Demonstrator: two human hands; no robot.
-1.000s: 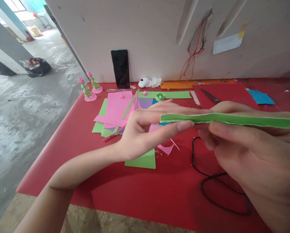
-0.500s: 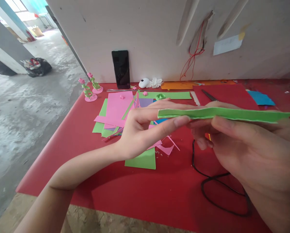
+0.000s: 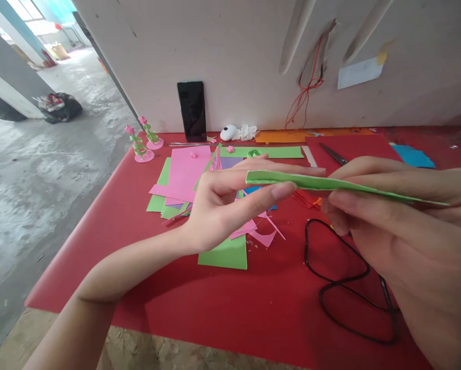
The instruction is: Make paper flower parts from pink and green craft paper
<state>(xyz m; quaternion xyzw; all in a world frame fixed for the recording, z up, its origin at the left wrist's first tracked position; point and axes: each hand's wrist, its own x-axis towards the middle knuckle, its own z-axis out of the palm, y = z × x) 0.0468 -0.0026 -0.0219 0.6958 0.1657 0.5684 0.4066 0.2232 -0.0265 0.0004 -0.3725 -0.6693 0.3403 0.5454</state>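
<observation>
Both my hands hold a long folded green paper strip (image 3: 315,182) level above the red table (image 3: 230,303). My left hand (image 3: 230,203) pinches the strip's left end between thumb and stretched fingers. My right hand (image 3: 400,226) grips the strip's middle and right part between thumb and fingers. Beneath the hands lie pink, green and purple paper sheets (image 3: 187,174) and pink scraps (image 3: 263,236).
A black cord (image 3: 338,288) loops on the table under my right hand. Scissors (image 3: 333,153) lie on a red sheet at the back. A black phone (image 3: 192,110) leans on the wall. Two paper flowers (image 3: 143,141) stand near the table's left edge.
The green strip has shifted a little left and its right end has tilted downward. My right hand has slid along with it; the left hand stays pinched on the end.
</observation>
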